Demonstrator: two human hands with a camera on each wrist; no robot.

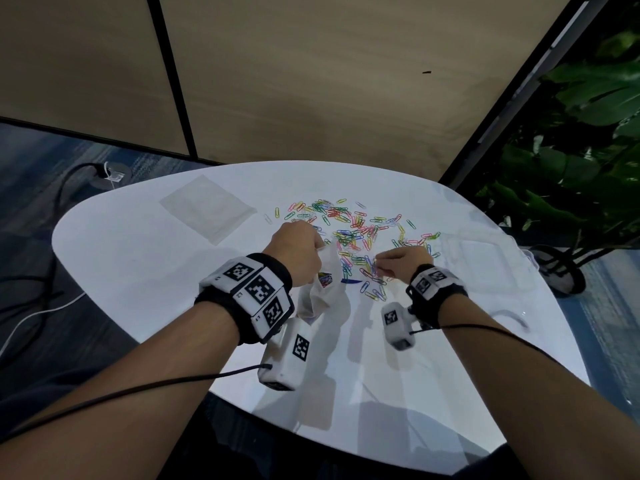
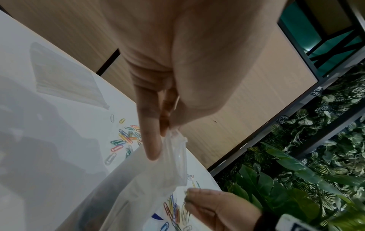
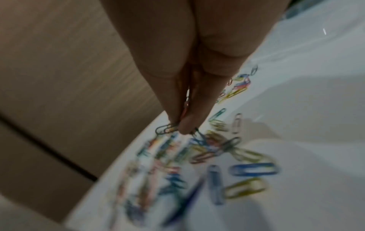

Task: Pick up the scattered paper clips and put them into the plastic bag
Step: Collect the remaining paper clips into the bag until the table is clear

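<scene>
- The left hand (image 1: 300,255) pinches the rim of the plastic bag (image 1: 323,289), which hangs below its fingers (image 2: 150,140).
- The right hand (image 1: 401,265) fingertips (image 3: 185,125), pressed together, clamp several paper clips (image 3: 165,129).
- Loose clips (image 1: 349,230) lie scattered beyond both hands on the white table (image 1: 138,265).

An office: pale wood wall panels (image 1: 311,81) with black seams, blue carpet (image 1: 41,161), a white rounded bench (image 1: 145,271), leafy plants (image 1: 588,150) at right.
</scene>
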